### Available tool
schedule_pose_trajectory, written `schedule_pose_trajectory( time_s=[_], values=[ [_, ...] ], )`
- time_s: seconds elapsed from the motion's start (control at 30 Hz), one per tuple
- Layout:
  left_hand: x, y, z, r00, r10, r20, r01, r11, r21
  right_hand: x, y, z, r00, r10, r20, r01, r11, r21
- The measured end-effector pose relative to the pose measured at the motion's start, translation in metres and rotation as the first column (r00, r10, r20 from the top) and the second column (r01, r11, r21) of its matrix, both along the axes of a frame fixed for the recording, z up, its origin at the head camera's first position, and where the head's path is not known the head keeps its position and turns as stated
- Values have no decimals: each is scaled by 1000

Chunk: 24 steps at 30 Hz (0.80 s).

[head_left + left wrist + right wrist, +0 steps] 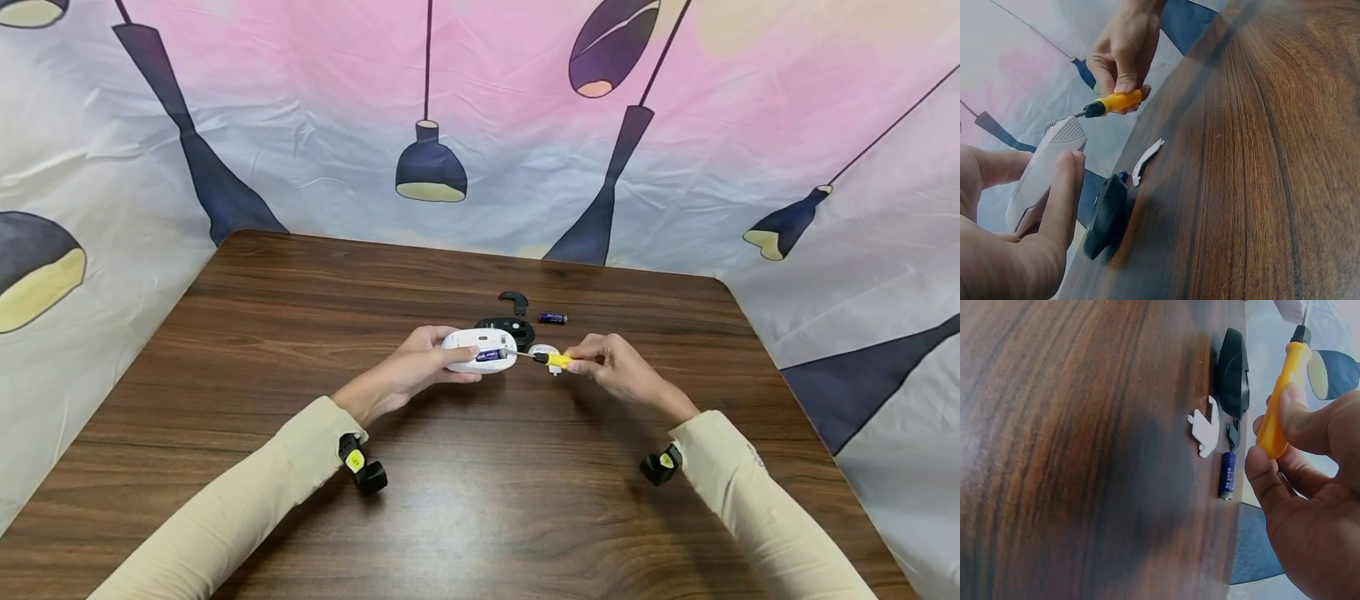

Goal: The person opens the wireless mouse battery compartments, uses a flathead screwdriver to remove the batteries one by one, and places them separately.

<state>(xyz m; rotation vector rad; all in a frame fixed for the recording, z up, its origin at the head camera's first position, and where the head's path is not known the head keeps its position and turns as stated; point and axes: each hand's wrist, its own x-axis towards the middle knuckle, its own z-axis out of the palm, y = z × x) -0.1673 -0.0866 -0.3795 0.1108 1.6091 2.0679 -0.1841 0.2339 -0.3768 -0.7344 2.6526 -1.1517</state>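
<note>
My left hand (pixel 412 367) grips a white computer mouse (pixel 461 339) by its left end, underside facing up. A blue battery (pixel 491 355) lies in its open compartment. My right hand (pixel 618 367) holds a screwdriver (pixel 557 360) by its yellow handle, thumb along it in the right wrist view. The thin metal shaft (pixel 521 353) points left, its tip at the end of the battery. In the left wrist view the white mouse (pixel 1054 162) is raised above the table, between thumb and fingers.
Behind the white mouse lies a black mouse (pixel 522 332). A black cover (pixel 514 298) and a second blue battery (pixel 553 318) lie farther back on the wooden table (pixel 337 292). A white cover (pixel 1205 432) rests below the screwdriver. A printed cloth (pixel 330 167) hangs behind.
</note>
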Motion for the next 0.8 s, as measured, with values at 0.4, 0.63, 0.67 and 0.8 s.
schedule_pose_trajectory(
  time_s=[0.4,0.63,0.67,0.8],
  values=[
    [1,1,0,1000,-23,15,22,1000,22,1,-1,-8,998,-21,60,24,998,-53],
    [1,1,1,999,-27,18,26,999,28,1,-1,-8,996,-32,84,36,998,-47],
    [1,2,1,999,-24,22,24,999,28,1,-1,-7,996,-31,82,34,998,-43],
    [0,2,1,999,-23,29,22,999,23,1,1,-3,999,-24,44,25,999,-26]
  ],
)
